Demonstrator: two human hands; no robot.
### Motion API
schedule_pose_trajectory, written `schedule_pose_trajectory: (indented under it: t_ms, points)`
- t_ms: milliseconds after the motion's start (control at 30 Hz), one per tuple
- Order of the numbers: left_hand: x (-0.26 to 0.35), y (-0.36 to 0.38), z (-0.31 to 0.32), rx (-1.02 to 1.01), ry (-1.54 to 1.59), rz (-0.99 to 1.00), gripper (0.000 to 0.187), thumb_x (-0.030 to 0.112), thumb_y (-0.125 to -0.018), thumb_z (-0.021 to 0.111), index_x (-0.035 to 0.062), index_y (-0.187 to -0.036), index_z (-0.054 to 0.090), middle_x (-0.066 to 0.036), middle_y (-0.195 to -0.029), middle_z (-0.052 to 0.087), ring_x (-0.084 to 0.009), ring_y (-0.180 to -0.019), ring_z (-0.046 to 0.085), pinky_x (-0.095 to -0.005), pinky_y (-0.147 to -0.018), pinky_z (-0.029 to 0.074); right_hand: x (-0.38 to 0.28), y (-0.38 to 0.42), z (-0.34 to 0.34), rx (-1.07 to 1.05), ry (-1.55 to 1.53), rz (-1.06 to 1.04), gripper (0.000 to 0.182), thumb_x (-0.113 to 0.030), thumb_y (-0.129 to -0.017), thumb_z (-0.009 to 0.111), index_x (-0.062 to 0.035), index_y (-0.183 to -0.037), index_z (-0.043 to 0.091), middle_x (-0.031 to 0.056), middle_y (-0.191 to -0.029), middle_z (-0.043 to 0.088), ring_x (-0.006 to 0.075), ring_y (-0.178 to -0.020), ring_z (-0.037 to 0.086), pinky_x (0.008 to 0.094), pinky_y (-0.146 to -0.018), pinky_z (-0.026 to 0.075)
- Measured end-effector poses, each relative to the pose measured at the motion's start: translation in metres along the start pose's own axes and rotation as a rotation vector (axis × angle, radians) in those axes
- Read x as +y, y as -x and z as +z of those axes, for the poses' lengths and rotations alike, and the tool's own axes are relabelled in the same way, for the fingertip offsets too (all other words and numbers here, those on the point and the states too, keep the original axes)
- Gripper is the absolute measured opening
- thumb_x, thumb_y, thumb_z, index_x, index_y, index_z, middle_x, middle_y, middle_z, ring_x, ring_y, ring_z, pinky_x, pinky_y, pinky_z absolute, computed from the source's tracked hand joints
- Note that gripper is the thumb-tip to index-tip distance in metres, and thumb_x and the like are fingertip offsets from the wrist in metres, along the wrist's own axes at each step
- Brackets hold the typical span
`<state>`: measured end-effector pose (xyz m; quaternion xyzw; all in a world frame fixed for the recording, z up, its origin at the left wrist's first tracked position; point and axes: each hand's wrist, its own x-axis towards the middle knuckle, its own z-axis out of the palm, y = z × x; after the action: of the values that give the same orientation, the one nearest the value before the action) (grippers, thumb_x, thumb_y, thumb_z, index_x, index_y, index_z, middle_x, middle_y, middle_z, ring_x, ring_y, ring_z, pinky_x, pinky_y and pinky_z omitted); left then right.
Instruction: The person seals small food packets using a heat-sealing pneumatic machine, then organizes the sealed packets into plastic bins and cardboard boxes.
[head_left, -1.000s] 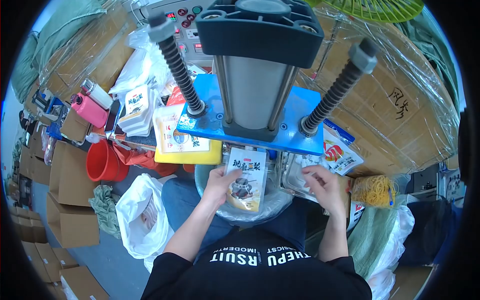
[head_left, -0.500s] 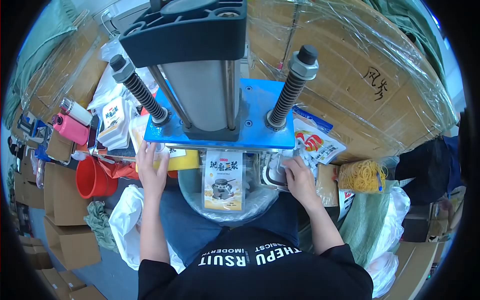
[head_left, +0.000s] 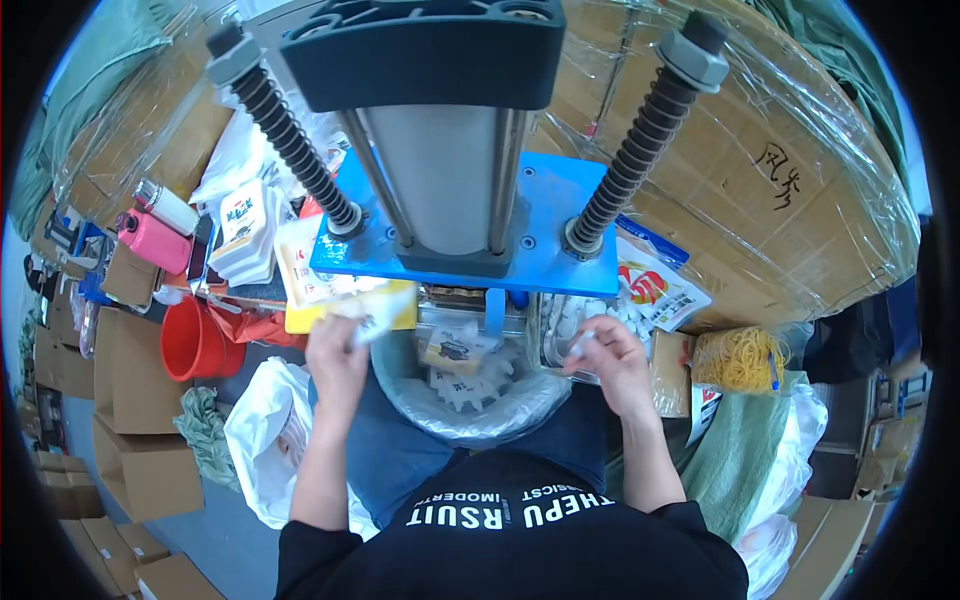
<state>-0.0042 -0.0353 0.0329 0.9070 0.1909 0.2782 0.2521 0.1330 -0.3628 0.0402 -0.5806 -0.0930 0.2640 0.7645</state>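
Note:
My left hand point(head_left: 337, 360) pinches a white and yellow plastic pouch point(head_left: 385, 308), blurred by motion, left of the press. My right hand point(head_left: 622, 362) is closed on a small white plastic piece point(head_left: 582, 346), over a clear tray point(head_left: 556, 368) of similar white pieces. Between the hands, under the blue plate point(head_left: 400, 262) of the press, a blurred printed pouch point(head_left: 455, 345) is above a bin lined with clear plastic point(head_left: 470, 432). More pouches point(head_left: 472, 388) lie inside the bin. A stack of pouches point(head_left: 305, 265) rests on a yellow surface point(head_left: 310, 318) beside my left hand.
Two threaded rods with springs point(head_left: 645, 150) rise from the press plate. At left are a red bucket point(head_left: 195, 345), a pink bottle point(head_left: 150, 240) and a stack of white pouches point(head_left: 240, 235). Yellow rubber bands point(head_left: 735, 360) stand at right, before a large wrapped carton point(head_left: 720, 190).
The pouch that hung upright under the press has dropped toward the bin. My left hand has come up with a pouch; my right hand has lifted from the tray with a small white piece.

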Motion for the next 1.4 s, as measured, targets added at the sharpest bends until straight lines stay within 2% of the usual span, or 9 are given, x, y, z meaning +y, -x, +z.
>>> schedule_pose_trajectory:
  t_ms: [267,433,500,700,900,1000,1267,1333,1400]
  points:
    - [0.082,0.024,0.009,-0.516,0.289,0.14,0.014,0.006,-0.066,0.071,0.0055,-0.08,0.069,-0.008,-0.076,0.062,-0.0277,-0.081,0.058,-0.0364,-0.069,0.046,-0.047,-0.012,0.053,-0.457,0.88,-0.388,0.025,-0.006,-0.084,0.066,-0.0019,-0.109,0.062,0.0054,-0.091,0.064,0.0134,-0.079,0.059,0.0267,-0.075,0.047]
    - [0.085,0.045,0.013,-0.877,0.932,-0.622,0.019,0.017,-0.084,0.072,-0.0012,-0.087,0.071,-0.001,-0.075,0.067,-0.0036,-0.065,0.055,-0.0216,-0.056,0.043,-0.003,0.0,0.059,-0.243,0.58,-0.253,0.021,-0.007,-0.087,0.065,-0.0014,-0.107,0.062,0.0048,-0.092,0.064,0.0106,-0.079,0.058,0.0247,-0.072,0.047]
    - [0.076,0.054,0.024,-0.887,0.986,-0.631,0.019,0.015,-0.086,0.071,-0.002,-0.093,0.071,-0.003,-0.081,0.069,-0.0046,-0.068,0.059,-0.0198,-0.06,0.046,0.011,0.001,0.053,-0.208,0.444,-0.012,0.027,-0.007,-0.089,0.063,-0.0017,-0.115,0.057,0.006,-0.092,0.064,0.0078,-0.079,0.056,0.0211,-0.069,0.045]
    - [0.06,0.034,0.051,-0.593,1.202,-0.818,0.019,0.008,-0.086,0.066,-0.0074,-0.097,0.067,-0.013,-0.091,0.07,-0.0154,-0.078,0.067,-0.029,-0.072,0.054,-0.003,-0.009,0.041,-0.133,0.518,-0.118,0.045,-0.005,-0.09,0.059,-0.0014,-0.133,0.045,0.0104,-0.105,0.062,0.0088,-0.075,0.058,0.0243,-0.062,0.052]
    - [0.039,0.014,0.075,-0.465,1.177,-0.872,0.021,0.007,-0.084,0.068,-0.0047,-0.102,0.065,-0.011,-0.091,0.069,-0.0181,-0.081,0.067,-0.0325,-0.069,0.055,-0.017,-0.007,0.004,-0.003,0.58,-0.175,0.014,-0.004,-0.09,0.058,0.0004,-0.101,0.064,0.0045,-0.08,0.064,0.0078,-0.069,0.06,0.0212,-0.056,0.049]
    - [0.035,0.013,0.075,-0.436,1.262,-0.946,0.027,0.004,-0.084,0.064,-0.0012,-0.11,0.06,-0.011,-0.097,0.067,-0.0209,-0.084,0.066,-0.0377,-0.068,0.056,0.007,-0.022,-0.003,0.026,0.897,-0.498,0.028,0.0,-0.078,0.061,-0.0006,-0.106,0.061,0.0184,-0.095,0.06,0.0328,-0.088,0.06,0.0391,-0.076,0.05]
    - [0.011,0.007,0.085,-0.518,1.147,-0.721,0.019,0.007,-0.091,0.059,-0.0033,-0.106,0.062,-0.009,-0.1,0.067,-0.0139,-0.085,0.064,-0.028,-0.074,0.052,0.038,-0.019,0.003,0.147,1.307,-0.476,0.022,-0.003,-0.078,0.054,-0.0044,-0.101,0.055,0.0175,-0.107,0.047,0.036,-0.089,0.059,0.045,-0.072,0.051]
    - [-0.004,-0.009,0.06,-0.635,0.776,-0.616,0.016,0.01,-0.093,0.057,-0.0009,-0.101,0.065,-0.008,-0.095,0.066,-0.0121,-0.08,0.063,-0.0255,-0.072,0.05,0.036,-0.016,-0.007,0.152,1.316,-0.416,0.023,-0.003,-0.078,0.055,-0.0047,-0.101,0.055,0.0177,-0.106,0.048,0.0363,-0.088,0.059,0.0454,-0.072,0.051]
    - [-0.003,-0.027,0.029,-0.39,0.348,-0.269,0.022,0.016,-0.093,0.058,-0.0033,-0.102,0.064,-0.012,-0.1,0.064,-0.0191,-0.09,0.061,-0.0306,-0.081,0.048,0.035,-0.016,-0.017,0.102,1.311,-0.298,0.022,-0.004,-0.08,0.056,-0.0053,-0.103,0.056,0.0177,-0.103,0.049,0.0375,-0.086,0.06,0.046,-0.072,0.051]
